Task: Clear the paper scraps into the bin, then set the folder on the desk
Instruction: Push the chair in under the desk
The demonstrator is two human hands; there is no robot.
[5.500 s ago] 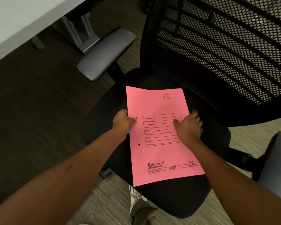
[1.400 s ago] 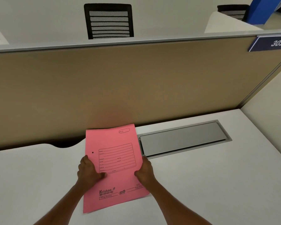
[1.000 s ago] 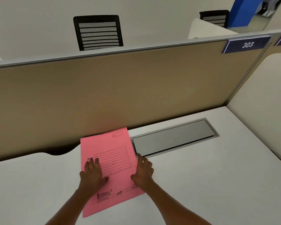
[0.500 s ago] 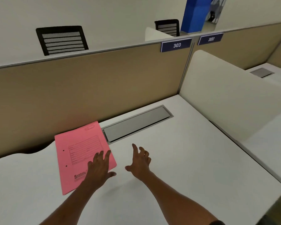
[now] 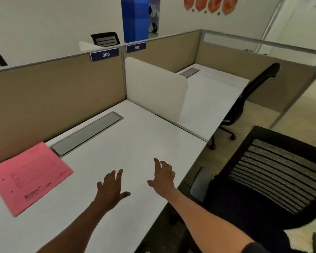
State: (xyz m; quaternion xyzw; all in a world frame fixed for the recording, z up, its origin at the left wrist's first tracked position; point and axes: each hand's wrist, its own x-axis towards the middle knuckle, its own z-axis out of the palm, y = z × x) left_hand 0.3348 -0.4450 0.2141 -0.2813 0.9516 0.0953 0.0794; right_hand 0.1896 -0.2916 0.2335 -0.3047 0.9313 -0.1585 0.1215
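- Your left hand [image 5: 112, 187] and right hand [image 5: 162, 178] both hover over the bare white desk [image 5: 135, 143], fingers spread, holding nothing.
- The pink folder [image 5: 30, 177] lies flat on the desk, well apart from both hands, at about 9 o'clock from your left hand.
- Its long axis runs on a diagonal, from 11 o'clock at the far corner near the grey cable hatch [image 5: 88, 133] down to about 7 o'clock at the near corner by the left edge of view.
- The far corner sits just beside the end of the hatch; whether it overlaps the hatch rim, you cannot tell.
- Your left hand is the nearer one to the folder, should you need to straighten it; the right hand would have to cross over.
- By my reading, the folder step looks done, since the folder rests on the desk with neither hand on it.
- Count: one folder, two open hands, one cable hatch on this desk, one black mesh chair [image 5: 274, 179] at about 3 o'clock from your right hand.
- No paper scraps and no bin show in view, so you cannot confirm that part from here.
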